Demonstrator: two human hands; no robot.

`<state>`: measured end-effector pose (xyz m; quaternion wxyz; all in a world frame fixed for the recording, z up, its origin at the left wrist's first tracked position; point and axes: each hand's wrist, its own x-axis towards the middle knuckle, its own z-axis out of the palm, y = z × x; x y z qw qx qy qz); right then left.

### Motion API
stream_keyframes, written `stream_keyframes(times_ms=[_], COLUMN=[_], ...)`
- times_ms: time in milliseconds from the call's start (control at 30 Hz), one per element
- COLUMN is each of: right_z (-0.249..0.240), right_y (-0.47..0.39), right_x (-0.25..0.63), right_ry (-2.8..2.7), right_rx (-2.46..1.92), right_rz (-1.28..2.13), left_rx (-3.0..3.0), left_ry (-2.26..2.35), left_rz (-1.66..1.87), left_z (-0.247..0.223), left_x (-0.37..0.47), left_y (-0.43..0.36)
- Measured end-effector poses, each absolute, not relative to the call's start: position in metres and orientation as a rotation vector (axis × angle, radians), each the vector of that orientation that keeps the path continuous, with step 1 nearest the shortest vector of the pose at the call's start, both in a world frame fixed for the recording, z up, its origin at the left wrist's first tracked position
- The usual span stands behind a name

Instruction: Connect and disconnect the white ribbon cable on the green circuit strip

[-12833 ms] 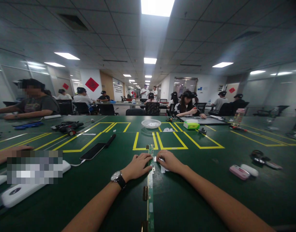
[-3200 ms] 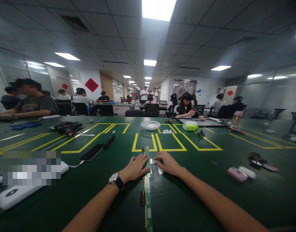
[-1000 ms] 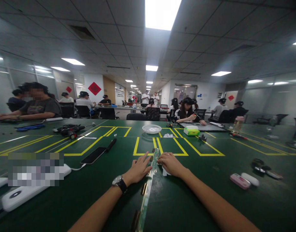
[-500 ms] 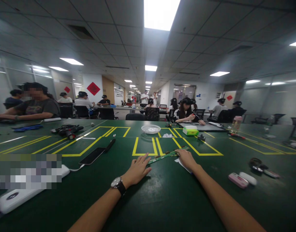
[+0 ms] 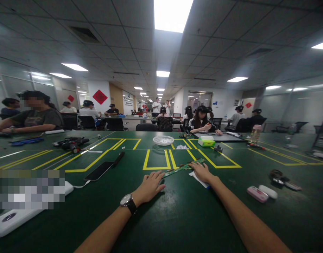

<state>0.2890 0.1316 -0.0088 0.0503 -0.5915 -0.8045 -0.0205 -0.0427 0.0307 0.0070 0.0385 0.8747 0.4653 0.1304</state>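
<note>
A long, narrow green circuit board (image 5: 177, 169) lies at a slant over the dark green table, in front of me. My right hand (image 5: 201, 171) has its fingers bent over the board's right part and grips it there. At the board's left end is my left hand (image 5: 151, 184), fingers stretched out and thumb held apart; whether the fingertips touch the board, I cannot tell. Under my right hand and wrist, a white paper slip (image 5: 200, 180) partly shows. A watch (image 5: 128, 202) is on my left wrist.
Beyond the board stand a white plastic basket (image 5: 163, 141) and a green tissue pack (image 5: 206, 141). A phone (image 5: 99, 171) with a cable lies left, near a white power strip (image 5: 32, 214). Pink and white cases (image 5: 258, 194) lie right. Several people sit around.
My view has shifted slightly. My left fingers are less raised and spread than before. The right hand stays on the board, which has hardly moved.
</note>
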Motion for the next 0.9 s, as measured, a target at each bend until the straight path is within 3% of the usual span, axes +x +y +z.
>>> stream_keyframes(times_ms=[333,667,900], right_z=[-0.005,0.017,0.02], right_y=[0.127,0.114,0.082], right_x=[0.283,0.266,0.2], right_ry=[-2.409,-2.424,-2.633], right_rx=[-1.773,-1.656,-1.162], right_rz=[-0.263,-0.278,-0.122], left_rx=[2.704,2.757,2.751], left_ry=[1.426,1.457,1.428], left_rz=[0.419,0.746,0.651], left_z=[0.007,0.024,0.025], left_x=[-0.041,-0.046,-0.047], left_y=[0.03,0.031,0.031])
